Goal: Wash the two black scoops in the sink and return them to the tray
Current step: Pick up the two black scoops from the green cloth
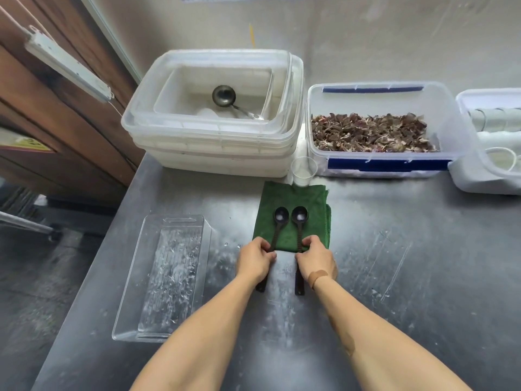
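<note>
- Two black scoops lie side by side, bowls up on a folded green cloth [293,221], handles reaching toward the near edge of the steel table [394,277].
- The left hand [255,262] is pinched closed on the left scoop [279,224]; the right hand [317,261] is pinched closed on the right scoop [298,221].
- White residue sits in both bowls, so washing looks not yet done.
- The clear tray [169,277], to the left, holds droplets only; no sink is in view.
- Left to do, I judge: wash both, return both.
</note>
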Demonstrator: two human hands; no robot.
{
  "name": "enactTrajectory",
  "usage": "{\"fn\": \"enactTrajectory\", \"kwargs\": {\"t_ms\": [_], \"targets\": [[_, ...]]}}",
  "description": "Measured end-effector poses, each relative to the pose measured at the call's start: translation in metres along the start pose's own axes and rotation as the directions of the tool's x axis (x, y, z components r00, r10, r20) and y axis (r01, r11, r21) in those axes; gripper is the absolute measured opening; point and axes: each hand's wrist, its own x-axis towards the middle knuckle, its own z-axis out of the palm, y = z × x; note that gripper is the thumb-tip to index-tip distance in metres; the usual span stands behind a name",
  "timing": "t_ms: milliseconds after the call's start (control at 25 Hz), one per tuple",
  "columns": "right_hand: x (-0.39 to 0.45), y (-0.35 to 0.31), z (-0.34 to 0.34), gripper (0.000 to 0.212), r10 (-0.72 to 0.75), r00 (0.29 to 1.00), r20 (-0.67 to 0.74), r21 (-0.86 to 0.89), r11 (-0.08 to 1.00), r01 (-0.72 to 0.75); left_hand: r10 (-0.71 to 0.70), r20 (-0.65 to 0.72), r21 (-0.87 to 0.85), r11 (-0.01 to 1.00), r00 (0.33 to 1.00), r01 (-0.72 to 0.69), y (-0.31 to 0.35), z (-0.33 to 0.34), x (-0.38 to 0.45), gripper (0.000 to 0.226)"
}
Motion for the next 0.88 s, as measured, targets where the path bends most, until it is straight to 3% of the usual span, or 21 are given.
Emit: {"fn": "enactTrajectory", "kwargs": {"t_ms": [200,440,600,880], "targets": [[0.0,0.009,0.0,0.026,-0.046,0.996,0.075,0.13,0.991,0.036,-0.015,0.047,-0.215,0.976,0.999,0.025,-0.006,-0.008,-0.016,0.014],[-0.029,-0.013,-0.002,0.037,-0.23,0.956,0.181,0.332,0.929,0.161,0.007,0.038,-0.452,0.892,0.999,0.011,-0.018,-0.041,-0.05,0.017],[-0.06,-0.038,0.004,0.047,-0.383,0.882,0.276,0.504,0.839,0.206,0.033,0.012,-0.575,0.818,0.999,-0.02,-0.037,-0.076,-0.07,0.027],[-0.138,-0.072,0.032,0.048,-0.538,0.706,0.461,0.535,0.803,0.262,-0.003,-0.047,-0.703,0.71,0.999,-0.031,-0.11,-0.134,-0.133,0.03]]}}
